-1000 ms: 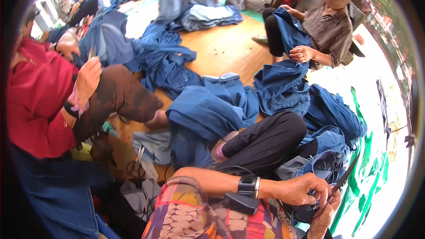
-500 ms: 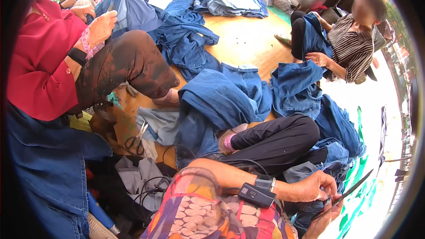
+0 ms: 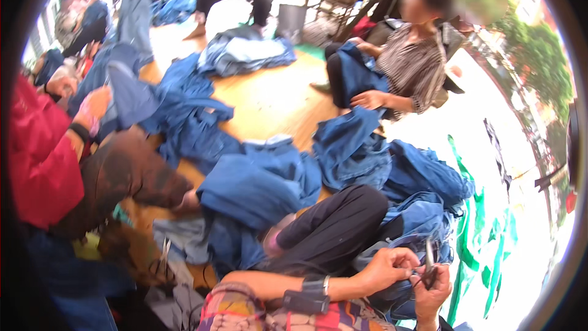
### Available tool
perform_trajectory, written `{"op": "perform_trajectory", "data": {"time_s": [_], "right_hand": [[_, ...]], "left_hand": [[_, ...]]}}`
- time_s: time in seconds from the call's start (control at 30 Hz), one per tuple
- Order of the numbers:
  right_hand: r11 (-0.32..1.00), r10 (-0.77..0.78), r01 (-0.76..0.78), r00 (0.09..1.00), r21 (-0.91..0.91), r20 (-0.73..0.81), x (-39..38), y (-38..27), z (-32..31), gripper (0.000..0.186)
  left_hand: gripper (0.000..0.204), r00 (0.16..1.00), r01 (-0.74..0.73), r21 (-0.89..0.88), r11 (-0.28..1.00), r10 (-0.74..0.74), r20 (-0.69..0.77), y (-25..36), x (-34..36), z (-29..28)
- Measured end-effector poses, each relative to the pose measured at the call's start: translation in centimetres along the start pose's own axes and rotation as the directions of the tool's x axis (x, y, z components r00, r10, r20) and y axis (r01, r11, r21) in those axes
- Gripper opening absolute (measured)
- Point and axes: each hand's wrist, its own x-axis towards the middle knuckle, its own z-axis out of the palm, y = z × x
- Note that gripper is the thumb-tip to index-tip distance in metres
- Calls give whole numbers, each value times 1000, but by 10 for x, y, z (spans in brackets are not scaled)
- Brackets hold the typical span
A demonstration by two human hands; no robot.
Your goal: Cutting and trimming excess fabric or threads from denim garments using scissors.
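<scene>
My left hand (image 3: pixel 392 270) is at the lower right, its thumb and fingertips pinched together close to the other hand. Whatever lies in that pinch is too small to make out. Facing it, my right hand (image 3: pixel 432 294) is closed round a narrow dark tool (image 3: pixel 430 265) with a shiny blade-like edge, pointing upward; blur hides its exact kind. Below and behind both hands lies crumpled blue denim (image 3: pixel 392 297). A black band with a small dark box (image 3: pixel 305 301) sits on my left forearm.
Folded denim (image 3: pixel 257 178) lies in front of my bent leg (image 3: pixel 334 227). Scissors (image 3: pixel 163 260) rest on the floor at left. A person in red (image 3: pixel 43 159) sits at left, another in stripes (image 3: pixel 413 64) at far right, both handling denim. Green plastic strips (image 3: pixel 468 251) lie at right.
The view has swung right, so the scene sits further left. My hands remain together; the dark tool has turned from slanting right to nearly upright.
</scene>
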Motion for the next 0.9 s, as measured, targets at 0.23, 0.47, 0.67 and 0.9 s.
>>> {"op": "perform_trajectory", "data": {"time_s": [0.23,0.47,0.67,0.9], "right_hand": [[997,-13,15,1000,-82,16,9,-15,-2,31],[970,92,-92,996,225,10,9,-27,-4,11],[992,-61,56,997,109,49,9,-13,-4,17],[958,-21,19,1000,287,4,13,-5,1,16]], "left_hand": [[19,993,115,65,991,-114,-29,7,1,-3],[21,983,-81,240,968,37,181,0,11,-9],[16,986,-31,303,953,-20,164,21,8,-8],[16,995,18,147,989,-31,91,4,14,-7]]}}
